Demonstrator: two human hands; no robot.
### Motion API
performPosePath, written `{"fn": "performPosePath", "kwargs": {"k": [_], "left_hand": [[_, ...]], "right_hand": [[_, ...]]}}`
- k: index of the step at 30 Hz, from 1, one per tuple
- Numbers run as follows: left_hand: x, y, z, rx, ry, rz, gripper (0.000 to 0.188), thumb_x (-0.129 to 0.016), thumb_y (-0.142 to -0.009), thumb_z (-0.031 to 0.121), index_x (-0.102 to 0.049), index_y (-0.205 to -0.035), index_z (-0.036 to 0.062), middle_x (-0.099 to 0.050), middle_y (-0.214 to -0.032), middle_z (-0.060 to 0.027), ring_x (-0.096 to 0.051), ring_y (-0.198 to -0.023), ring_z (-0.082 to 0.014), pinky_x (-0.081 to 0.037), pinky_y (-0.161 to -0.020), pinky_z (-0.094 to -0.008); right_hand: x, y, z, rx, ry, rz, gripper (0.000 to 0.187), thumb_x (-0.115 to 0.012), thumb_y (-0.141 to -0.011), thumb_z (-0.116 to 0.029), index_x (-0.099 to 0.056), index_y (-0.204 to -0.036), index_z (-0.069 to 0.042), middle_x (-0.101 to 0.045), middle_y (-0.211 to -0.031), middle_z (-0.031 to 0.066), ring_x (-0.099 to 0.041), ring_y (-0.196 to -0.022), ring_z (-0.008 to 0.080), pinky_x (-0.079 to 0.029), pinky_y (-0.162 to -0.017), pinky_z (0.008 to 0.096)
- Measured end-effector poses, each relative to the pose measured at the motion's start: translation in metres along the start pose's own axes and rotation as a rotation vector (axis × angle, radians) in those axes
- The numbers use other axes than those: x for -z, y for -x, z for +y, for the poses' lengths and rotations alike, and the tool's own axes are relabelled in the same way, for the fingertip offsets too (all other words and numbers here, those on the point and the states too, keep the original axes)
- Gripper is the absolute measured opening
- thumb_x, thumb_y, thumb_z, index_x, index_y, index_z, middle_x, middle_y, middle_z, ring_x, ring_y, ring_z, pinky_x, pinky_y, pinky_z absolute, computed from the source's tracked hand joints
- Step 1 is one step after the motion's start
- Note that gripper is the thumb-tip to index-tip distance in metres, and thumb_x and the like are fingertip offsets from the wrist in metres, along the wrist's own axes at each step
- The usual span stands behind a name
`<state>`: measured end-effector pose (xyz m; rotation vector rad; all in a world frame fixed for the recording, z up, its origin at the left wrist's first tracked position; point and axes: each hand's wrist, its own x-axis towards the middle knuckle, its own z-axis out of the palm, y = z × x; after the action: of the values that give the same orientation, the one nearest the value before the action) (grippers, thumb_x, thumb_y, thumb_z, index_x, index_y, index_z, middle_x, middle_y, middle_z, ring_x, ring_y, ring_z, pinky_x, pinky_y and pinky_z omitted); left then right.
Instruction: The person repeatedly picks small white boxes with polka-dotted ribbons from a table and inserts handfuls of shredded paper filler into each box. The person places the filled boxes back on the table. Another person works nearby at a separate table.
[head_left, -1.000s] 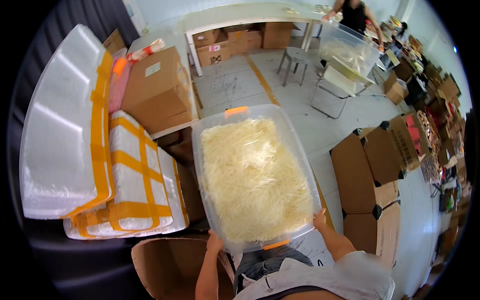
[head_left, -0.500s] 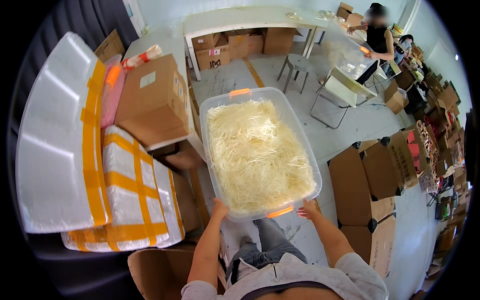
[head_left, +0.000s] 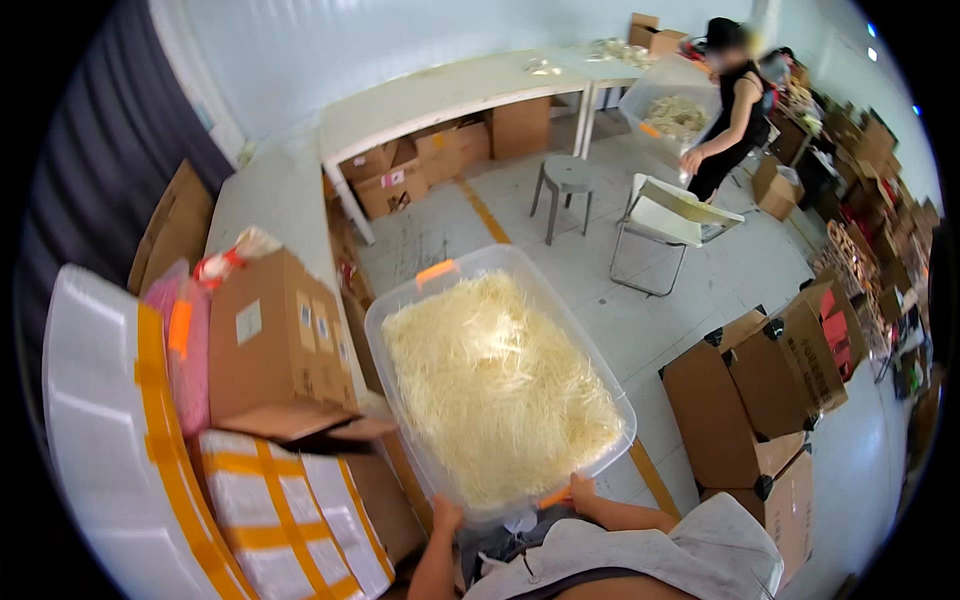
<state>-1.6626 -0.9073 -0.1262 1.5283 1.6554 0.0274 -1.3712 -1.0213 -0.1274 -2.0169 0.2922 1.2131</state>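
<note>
A clear plastic storage tub [head_left: 537, 287] with orange handle clips is held out in front of my body. Pale yellow shredded filler [head_left: 490, 390] heaps inside it, almost up to the rim. My left hand [head_left: 447, 513] grips the tub's near left corner, its fingers partly hidden under the edge. At the near side, by the orange clip [head_left: 556, 496], my right hand [head_left: 582, 490] is closed on the rim. The tub hangs over the floor, and its left side comes close to the cartons.
Taped white foam boxes [head_left: 265, 500] and a brown carton [head_left: 275, 345] crowd the left. Ahead are a white table [head_left: 430, 95], grey stool [head_left: 568, 175] and folding chair [head_left: 660, 210]. A person [head_left: 735, 110] holds another tub [head_left: 650, 95]. Open cartons [head_left: 715, 410] stand right.
The tub has come lower and nearer my body, and my right hand has moved in beside the orange clip. The view has shifted upward. The other person's tub now shows filler inside.
</note>
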Motion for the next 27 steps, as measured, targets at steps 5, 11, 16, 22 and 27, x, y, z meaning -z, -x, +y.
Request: {"fn": "performPosePath", "kwargs": {"k": [5, 11, 16, 22, 27], "left_hand": [[-0.004, -0.017, -0.010, 0.047, 0.003, -0.100, 0.068, -0.064, -0.063, 0.015, -0.027, -0.114, -0.0107, -0.043, -0.107, -0.0282, -0.050, -0.095, -0.0394, -0.043, -0.081, -0.0387], [0.020, -0.045, -0.010, -0.172, -0.051, -0.128, 0.066, -0.060, -0.062, 0.019, -0.026, -0.110, -0.0115, -0.051, -0.097, -0.0284, -0.053, -0.090, -0.0397, -0.043, -0.080, -0.0391], [0.063, -0.093, 0.056, 0.299, 0.528, -0.113, 0.049, -0.061, -0.068, 0.019, -0.032, -0.103, -0.0012, -0.050, -0.099, -0.0212, -0.057, -0.078, -0.0282, -0.049, -0.062, -0.0410], [0.086, -0.186, 0.101, 0.468, 1.207, -0.241, 0.049, -0.059, -0.077, 0.026, -0.031, -0.110, 0.0033, -0.042, -0.109, -0.0185, -0.053, -0.087, -0.0338, -0.045, -0.071, -0.0502], [0.095, -0.286, 0.189, 0.440, 1.613, -0.461, 0.052, -0.055, -0.081, 0.031, -0.029, -0.117, 0.0037, -0.040, -0.111, -0.0171, -0.047, -0.099, -0.0369, -0.040, -0.082, -0.0536]], "right_hand": [[-0.004, -0.007, -0.014, -0.115, 0.080, 0.293, 0.058, -0.055, -0.074, -0.037, -0.030, -0.109, 0.002, -0.055, -0.091, 0.0237, -0.058, -0.080, 0.0350, -0.049, -0.061, 0.0427], [-0.023, 0.018, -0.035, 0.210, 0.557, 0.361, 0.070, -0.054, -0.073, -0.039, -0.023, -0.116, 0.007, -0.056, -0.091, 0.0247, -0.060, -0.078, 0.0317, -0.050, -0.061, 0.0372], [-0.066, -0.025, -0.099, 0.215, 0.152, -0.021, 0.068, -0.060, -0.076, -0.028, -0.018, -0.120, 0.002, -0.053, -0.094, 0.0195, -0.061, -0.062, 0.0257, -0.048, -0.051, 0.0372], [-0.142, -0.044, -0.225, 0.200, 0.054, -0.350, 0.066, -0.058, -0.078, -0.024, -0.016, -0.126, -0.008, -0.047, -0.104, 0.0175, -0.061, -0.069, 0.0239, -0.047, -0.050, 0.0341], [-0.195, -0.118, -0.325, 0.759, 0.717, -0.128, 0.065, -0.064, -0.071, -0.028, -0.028, -0.122, -0.008, -0.051, -0.099, 0.0175, -0.059, -0.071, 0.0267, -0.047, -0.059, 0.0365]]}}
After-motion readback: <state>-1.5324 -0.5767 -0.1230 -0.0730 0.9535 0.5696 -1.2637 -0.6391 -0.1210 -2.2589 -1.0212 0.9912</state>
